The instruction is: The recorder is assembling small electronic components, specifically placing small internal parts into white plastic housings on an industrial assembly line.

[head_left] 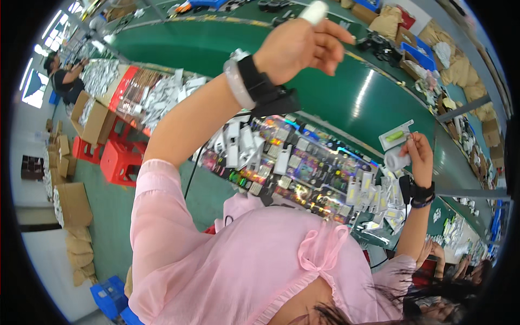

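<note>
The right hand (420, 157) is raised at the right of the view, its fingers closed around a small white cylinder-shaped part (397, 160), with a flat white card carrying a green strip (396, 135) touching it just above and tilted up toward the right. The part sits to the left of the palm, its open end facing left toward the middle of the scene. The left hand (303, 46) is lifted high and far, well apart from the part; its fingers are loosely curled and a white cap or cot (314, 12) covers one raised fingertip, but whether it grips anything I cannot tell. The right hand is plainly the nearer one. Below both hands the tabletop (303, 168) is crowded with shiny packets and white pieces, while the green conveyor belt (346, 103) beyond it lies open.
</note>
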Demonstrator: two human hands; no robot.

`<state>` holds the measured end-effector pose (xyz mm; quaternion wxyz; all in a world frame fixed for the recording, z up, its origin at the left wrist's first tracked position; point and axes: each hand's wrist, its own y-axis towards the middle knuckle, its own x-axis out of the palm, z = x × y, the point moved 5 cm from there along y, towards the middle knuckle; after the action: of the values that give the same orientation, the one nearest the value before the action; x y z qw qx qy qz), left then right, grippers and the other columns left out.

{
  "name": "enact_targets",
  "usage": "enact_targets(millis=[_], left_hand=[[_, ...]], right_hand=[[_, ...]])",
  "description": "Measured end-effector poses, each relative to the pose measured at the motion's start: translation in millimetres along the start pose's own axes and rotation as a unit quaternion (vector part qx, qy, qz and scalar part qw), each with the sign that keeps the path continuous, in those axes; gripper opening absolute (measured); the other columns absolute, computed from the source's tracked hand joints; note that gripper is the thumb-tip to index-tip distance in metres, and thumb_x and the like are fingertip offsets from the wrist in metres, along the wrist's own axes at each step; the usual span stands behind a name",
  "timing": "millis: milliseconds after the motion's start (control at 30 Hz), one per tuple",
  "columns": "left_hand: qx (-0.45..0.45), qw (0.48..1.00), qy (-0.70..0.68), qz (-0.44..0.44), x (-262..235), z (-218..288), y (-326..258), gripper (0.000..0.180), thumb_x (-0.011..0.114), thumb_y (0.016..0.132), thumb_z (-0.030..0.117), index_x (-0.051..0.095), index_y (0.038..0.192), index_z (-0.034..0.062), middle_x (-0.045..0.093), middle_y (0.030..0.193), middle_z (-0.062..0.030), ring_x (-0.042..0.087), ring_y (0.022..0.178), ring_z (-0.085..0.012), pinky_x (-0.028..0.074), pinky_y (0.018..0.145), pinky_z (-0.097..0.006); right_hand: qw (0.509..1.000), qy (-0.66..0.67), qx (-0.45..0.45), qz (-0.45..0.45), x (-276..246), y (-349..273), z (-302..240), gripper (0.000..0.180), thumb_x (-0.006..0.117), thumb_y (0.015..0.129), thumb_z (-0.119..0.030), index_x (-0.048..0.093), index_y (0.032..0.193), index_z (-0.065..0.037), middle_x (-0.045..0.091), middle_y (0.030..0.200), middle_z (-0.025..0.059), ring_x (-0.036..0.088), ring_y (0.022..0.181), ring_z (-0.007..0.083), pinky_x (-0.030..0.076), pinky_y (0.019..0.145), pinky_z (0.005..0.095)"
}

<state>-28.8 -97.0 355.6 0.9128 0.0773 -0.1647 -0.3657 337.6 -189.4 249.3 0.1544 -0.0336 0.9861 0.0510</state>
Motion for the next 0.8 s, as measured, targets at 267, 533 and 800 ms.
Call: enact_targets(millis=[267,533,800], left_hand=[[-0.185,0.974,0.127,0.019,-27,-35,-106,0.032,0.056,0.098,0.032,0.065,0.108,0.0027,0.067,0.084,-0.0053,0.062,0.069,-0.0114,0.051,0.068,-0.026],[-0.001,0.972,0.235,0.025,-31,-124,-222,0.054,0.055,0.098,0.027,0.041,0.145,0.0043,0.045,0.143,-0.0160,0.038,0.135,-0.0303,0.028,0.113,-0.042],[-0.225,0.974,-0.020,0.027,-23,-161,-227,0.041,0.056,0.099,0.025,0.053,0.131,0.0004,0.062,0.107,-0.0007,0.057,0.090,-0.0068,0.048,0.075,-0.024]], right_hand=[[0.983,0.106,0.102,-0.106,171,-64,-35,0.021,0.062,0.095,-0.011,0.059,0.112,-0.001,0.061,0.083,0.0026,0.052,0.066,0.0064,0.041,0.062,0.0207],[0.946,-0.024,0.027,-0.323,293,-51,-77,0.020,0.067,0.090,-0.009,0.066,0.107,0.002,0.070,0.096,0.0121,0.067,0.079,0.0174,0.052,0.073,0.0278],[0.937,-0.024,-0.005,-0.347,301,-22,-72,0.016,0.063,0.093,-0.017,0.063,0.101,-0.003,0.062,0.078,0.0090,0.056,0.068,0.0173,0.045,0.064,0.0309]])
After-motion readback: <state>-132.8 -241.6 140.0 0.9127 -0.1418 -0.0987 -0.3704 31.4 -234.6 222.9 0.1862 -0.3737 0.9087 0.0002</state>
